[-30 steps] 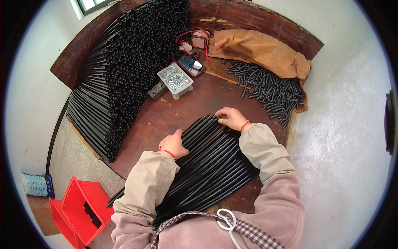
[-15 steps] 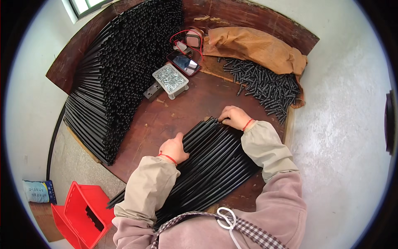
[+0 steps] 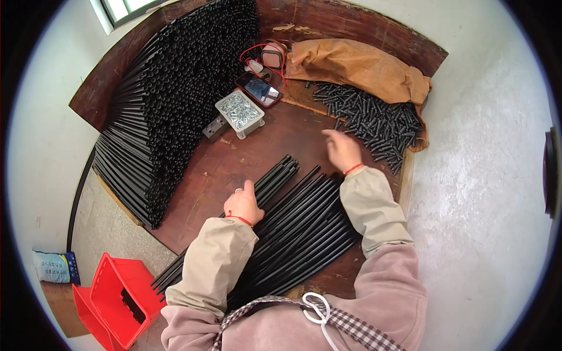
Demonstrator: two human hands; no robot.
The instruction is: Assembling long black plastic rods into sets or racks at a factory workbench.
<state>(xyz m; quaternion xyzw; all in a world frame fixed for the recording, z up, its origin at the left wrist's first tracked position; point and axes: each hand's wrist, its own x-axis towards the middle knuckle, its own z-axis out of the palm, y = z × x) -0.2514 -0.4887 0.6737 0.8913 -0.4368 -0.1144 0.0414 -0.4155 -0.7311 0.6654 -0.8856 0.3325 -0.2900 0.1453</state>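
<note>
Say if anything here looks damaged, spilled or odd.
The dark red back board has pale, bare patches, as if its finish chipped off. Small black parts lie loose before a crumpled orange-brown sheet, some jutting past the heap's edge, though that may be normal. The black rods under the left hand show no obvious damage.

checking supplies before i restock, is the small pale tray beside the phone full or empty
The tray looks full: small silvery pieces cover it nearly edge to edge, though their depth cannot be told.
</note>
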